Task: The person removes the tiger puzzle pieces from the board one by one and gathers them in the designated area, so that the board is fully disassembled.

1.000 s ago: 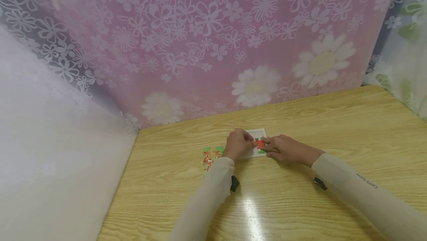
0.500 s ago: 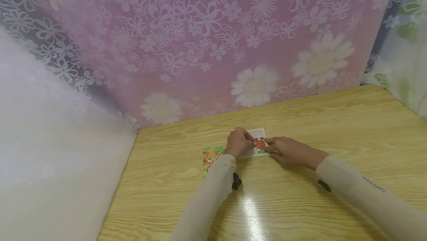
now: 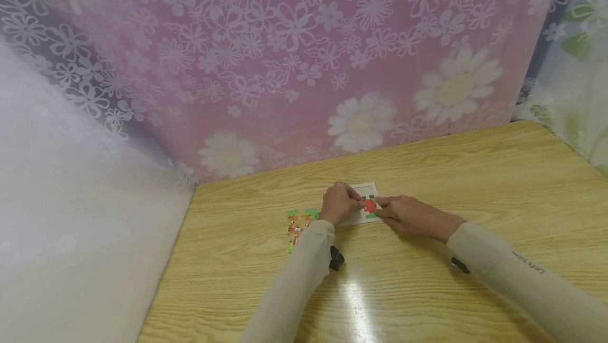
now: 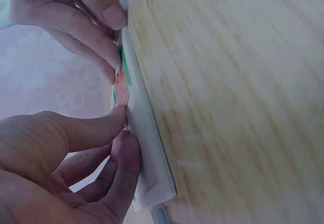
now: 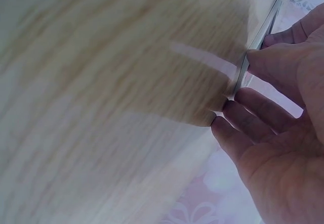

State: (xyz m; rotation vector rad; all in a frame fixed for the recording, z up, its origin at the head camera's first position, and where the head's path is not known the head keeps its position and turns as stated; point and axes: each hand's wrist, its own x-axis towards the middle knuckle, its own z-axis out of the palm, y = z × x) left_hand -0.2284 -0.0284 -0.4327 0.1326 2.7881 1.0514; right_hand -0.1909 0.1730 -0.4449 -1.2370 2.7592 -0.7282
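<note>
A white puzzle tray [image 3: 369,186] lies on the table, with red and green jigsaw pieces [image 3: 369,206] in its right part. My left hand [image 3: 338,203] reaches over the tray's left side and covers much of it. In the left wrist view, the thumb and a finger of my left hand pinch a small reddish puzzle piece at the edge of the red patch [image 4: 121,88]; most of that piece is hidden. From the right, my right hand [image 3: 415,217] rests extended fingers on the pieces and the tray's rim. Its fingertips also touch the table in the right wrist view.
Loose orange and green puzzle pieces [image 3: 295,228] lie on the wooden table [image 3: 237,274] left of the tray, partly behind my left sleeve. A pink flowered curtain [image 3: 285,95] stands along the table's far edge, and a pale sheet [image 3: 85,216] along its left side.
My right hand has drawn back slightly to the right, uncovering more of the red pieces. My left hand stays almost where it was, still pinching at the tray.
</note>
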